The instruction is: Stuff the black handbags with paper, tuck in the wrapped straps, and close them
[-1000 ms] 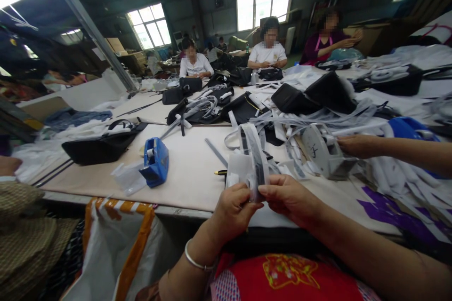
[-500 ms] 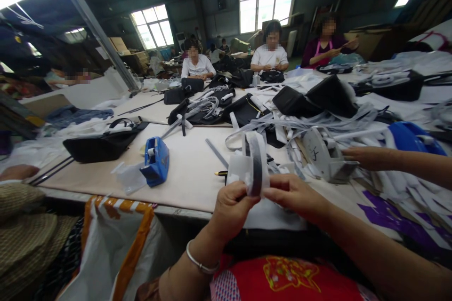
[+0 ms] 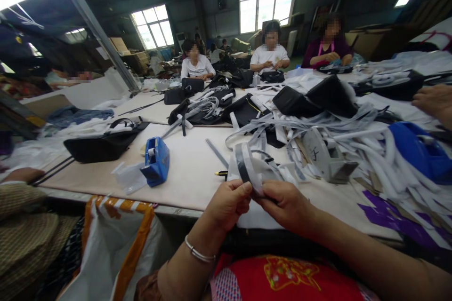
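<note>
In front of me a dark strap with translucent white wrapping (image 3: pixel 244 165) curves upward in a loop. My left hand (image 3: pixel 226 204) pinches its left side between thumb and fingers. Close beside it, my right hand (image 3: pixel 289 207) is closed on the lower right part of the same strap. Below the hands, white sheet material (image 3: pixel 261 220) lies at the table edge, over a black item (image 3: pixel 282 241) against my lap. A pen with a gold tip (image 3: pixel 221 174) rests just beyond my left hand.
A blue tape dispenser (image 3: pixel 156 162) stands left, a grey one (image 3: pixel 326 157) and another blue one (image 3: pixel 418 153) right. Black bags (image 3: pixel 106 141) and white strips (image 3: pixel 391 181) cover parts of the table. A co-worker's hand (image 3: pixel 436 101) reaches in at right. An open white sack (image 3: pixel 106 240) stands below left.
The wrapped strap has tilted left and sits lower, and my right hand has shifted its hold along it. The co-worker's hand has withdrawn from the grey dispenser toward the far right.
</note>
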`<state>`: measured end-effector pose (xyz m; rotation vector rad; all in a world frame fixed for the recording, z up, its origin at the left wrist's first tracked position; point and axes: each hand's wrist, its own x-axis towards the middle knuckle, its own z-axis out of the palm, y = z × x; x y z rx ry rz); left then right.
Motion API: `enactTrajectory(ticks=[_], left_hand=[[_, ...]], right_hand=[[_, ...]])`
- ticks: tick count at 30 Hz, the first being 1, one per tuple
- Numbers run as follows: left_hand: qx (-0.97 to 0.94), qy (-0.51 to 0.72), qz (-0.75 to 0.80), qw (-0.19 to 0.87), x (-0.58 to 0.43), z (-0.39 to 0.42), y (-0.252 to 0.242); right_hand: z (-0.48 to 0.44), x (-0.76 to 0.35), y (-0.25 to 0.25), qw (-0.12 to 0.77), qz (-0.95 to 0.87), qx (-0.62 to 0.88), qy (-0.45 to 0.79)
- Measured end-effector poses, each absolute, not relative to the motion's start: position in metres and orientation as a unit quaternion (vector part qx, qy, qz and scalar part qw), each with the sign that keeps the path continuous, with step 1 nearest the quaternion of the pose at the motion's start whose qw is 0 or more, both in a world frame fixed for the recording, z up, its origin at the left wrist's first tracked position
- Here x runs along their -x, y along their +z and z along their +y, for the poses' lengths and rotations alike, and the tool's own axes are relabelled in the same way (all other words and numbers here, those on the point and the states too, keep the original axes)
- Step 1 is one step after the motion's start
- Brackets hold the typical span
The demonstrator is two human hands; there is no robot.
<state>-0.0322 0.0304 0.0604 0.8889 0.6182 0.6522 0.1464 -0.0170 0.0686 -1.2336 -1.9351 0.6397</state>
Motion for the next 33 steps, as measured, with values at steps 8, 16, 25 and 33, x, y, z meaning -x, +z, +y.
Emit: enactTrajectory(ticks=[8,16,25,33], left_hand=[[-0.547,0.362,0.349,0.670,0.027,0.026,0.058],[-0.725,0.378,0.358,0.451,0.030,0.022,0.056],[-0.320,0.272,0.293,0.859,0.038,0.051,0.058],[-0.560,0.321,0.361,0.673,0.030,0.048,0.057]], right_hand=[[-0.010,-0.159,0.073,0.351,-0.672,0.480,0.441],[0.000,-0.140,0.080,0.437,-0.378,0.501,0.645],[0.001,-0.147,0.064,0.321,-0.803,0.450,0.222],[0.013,-0.157,0.077,0.336,-0.541,0.496,0.590]])
